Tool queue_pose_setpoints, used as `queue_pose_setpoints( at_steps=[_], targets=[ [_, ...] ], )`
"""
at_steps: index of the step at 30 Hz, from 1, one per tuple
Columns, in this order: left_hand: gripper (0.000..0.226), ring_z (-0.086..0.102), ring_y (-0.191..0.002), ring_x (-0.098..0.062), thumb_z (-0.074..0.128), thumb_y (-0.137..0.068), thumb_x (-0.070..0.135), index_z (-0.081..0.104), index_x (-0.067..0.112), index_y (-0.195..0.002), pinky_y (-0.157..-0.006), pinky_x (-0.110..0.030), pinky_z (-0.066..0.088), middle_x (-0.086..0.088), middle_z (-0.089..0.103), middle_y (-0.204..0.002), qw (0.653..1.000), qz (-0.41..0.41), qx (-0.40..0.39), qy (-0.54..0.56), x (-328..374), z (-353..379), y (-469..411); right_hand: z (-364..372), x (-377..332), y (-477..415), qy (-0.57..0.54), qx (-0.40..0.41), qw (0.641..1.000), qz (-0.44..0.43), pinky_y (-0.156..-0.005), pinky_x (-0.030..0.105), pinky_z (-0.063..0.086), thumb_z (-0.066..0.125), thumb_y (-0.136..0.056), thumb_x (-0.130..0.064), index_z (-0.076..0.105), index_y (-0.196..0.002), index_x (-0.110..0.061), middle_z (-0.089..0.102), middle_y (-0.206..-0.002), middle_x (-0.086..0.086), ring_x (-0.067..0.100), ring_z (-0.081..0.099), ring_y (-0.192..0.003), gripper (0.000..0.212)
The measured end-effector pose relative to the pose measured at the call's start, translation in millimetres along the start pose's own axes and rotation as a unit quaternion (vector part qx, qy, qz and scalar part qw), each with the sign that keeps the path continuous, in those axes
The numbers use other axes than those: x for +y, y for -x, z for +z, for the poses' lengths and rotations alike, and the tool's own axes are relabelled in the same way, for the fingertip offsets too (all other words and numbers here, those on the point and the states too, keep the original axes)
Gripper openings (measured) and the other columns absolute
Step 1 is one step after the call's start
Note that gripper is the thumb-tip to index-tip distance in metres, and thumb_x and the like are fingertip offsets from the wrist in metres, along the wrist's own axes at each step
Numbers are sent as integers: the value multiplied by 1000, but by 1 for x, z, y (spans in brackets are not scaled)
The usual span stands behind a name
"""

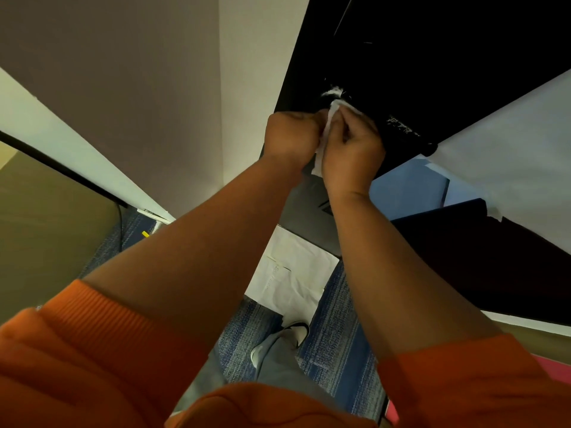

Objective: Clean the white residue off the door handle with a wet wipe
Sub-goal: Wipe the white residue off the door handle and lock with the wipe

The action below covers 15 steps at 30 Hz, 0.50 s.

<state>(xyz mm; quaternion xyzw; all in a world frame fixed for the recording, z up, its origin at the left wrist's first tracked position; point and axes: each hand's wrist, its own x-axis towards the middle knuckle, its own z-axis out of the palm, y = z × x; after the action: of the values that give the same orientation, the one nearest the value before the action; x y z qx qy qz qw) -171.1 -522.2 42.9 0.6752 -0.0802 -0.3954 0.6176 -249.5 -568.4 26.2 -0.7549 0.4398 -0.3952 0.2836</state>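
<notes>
Wipe (321, 140) | gripped between left hand (290, 135), right hand (352, 149) | at door (432, 57)

1. An orange top (262, 407) with puffy sleeves: left sleeve (71, 359), right sleeve (469, 387).
2. The left sleeve ends in a ribbed cuff (102, 307).
3. Forearms are bare down to the left hand (290, 137) and right hand (352, 152).
4. Grey trousers (278, 366); pale, dark-trimmed shoes (298, 333).

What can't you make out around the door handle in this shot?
Door handle, head view: hidden behind the left hand, right hand and wet wipe.
What the left hand grips: fingers turned away from camera.
White marks on the door: too blurred to read.
</notes>
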Motion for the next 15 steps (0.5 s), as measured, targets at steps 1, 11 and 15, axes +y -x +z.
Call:
queue_pose_setpoints(
  at_steps=[1,11,15],
  targets=[
    [30,73,-89,-37,67,-98,24,74,-2,-86,-81,-41,61,-27,74,-98,1000,-1,2,-1,1,0,0,-2,3,0,9,-2,1000,-7,-87,3,47,61,-97,-11,75,-113,-2,76,-110,12,15,69,-104,23],
    [28,71,-75,-25,62,-101,22,71,13,-76,-76,-35,60,-14,72,-80,1000,8,0,-30,1,-2,-2,-23,-4,-21,172,-153,970,-83,-79,23,48,45,-103,-35,68,-128,-25,74,-117,1,22,69,-108,35],
    [27,68,-80,-32,58,-100,12,71,-11,-98,-72,-38,55,-34,70,-99,999,14,2,-39,-3,-3,-7,-23,-14,-26,207,-219,951,-64,-80,25,50,38,-106,-33,65,-129,-30,70,-123,0,21,66,-111,35]
  ],
)
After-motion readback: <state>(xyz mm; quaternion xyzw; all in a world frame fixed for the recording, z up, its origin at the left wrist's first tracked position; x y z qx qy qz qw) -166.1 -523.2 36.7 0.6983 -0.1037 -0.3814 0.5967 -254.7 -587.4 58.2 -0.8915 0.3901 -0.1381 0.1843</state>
